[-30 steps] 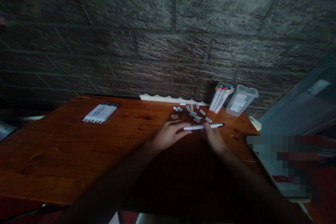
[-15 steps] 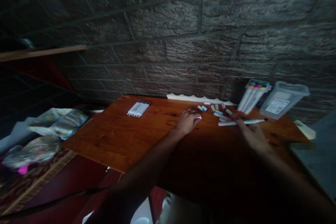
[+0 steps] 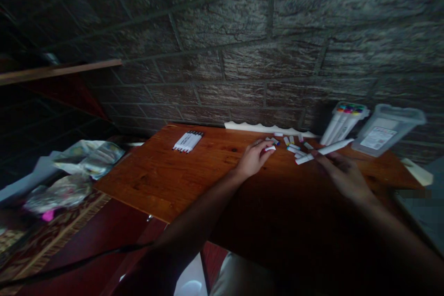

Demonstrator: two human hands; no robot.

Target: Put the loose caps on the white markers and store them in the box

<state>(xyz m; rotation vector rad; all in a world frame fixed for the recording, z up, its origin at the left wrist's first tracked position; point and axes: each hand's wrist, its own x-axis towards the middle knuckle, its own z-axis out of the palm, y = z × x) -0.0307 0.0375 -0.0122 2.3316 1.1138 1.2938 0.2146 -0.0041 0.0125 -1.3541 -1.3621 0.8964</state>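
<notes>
My left hand (image 3: pixel 253 158) is closed in a pinch on a small white marker cap (image 3: pixel 270 148) with a reddish end, just above the wooden table (image 3: pixel 145 180). Between the fingers of my right hand (image 3: pixel 344 175) is a long white marker (image 3: pixel 333 148), tilted with its right end higher. Its left end shows a red edge. Several loose marker caps (image 3: pixel 294 149), white with coloured ends, lie scattered between and beyond my hands.
White markers (image 3: pixel 188 141) lie in a neat row at the table's left. Back right stand a clear case of markers (image 3: pixel 342 125) and another clear plastic box (image 3: pixel 379 135) with a label. A wavy white strip (image 3: pixel 267 128) runs along the brick wall (image 3: pixel 243 64).
The marker in my right hand has tilted, its right end rising; the dark tip seen there before now appears white. My left hand has lifted the cap slightly. The view has shifted a little.
</notes>
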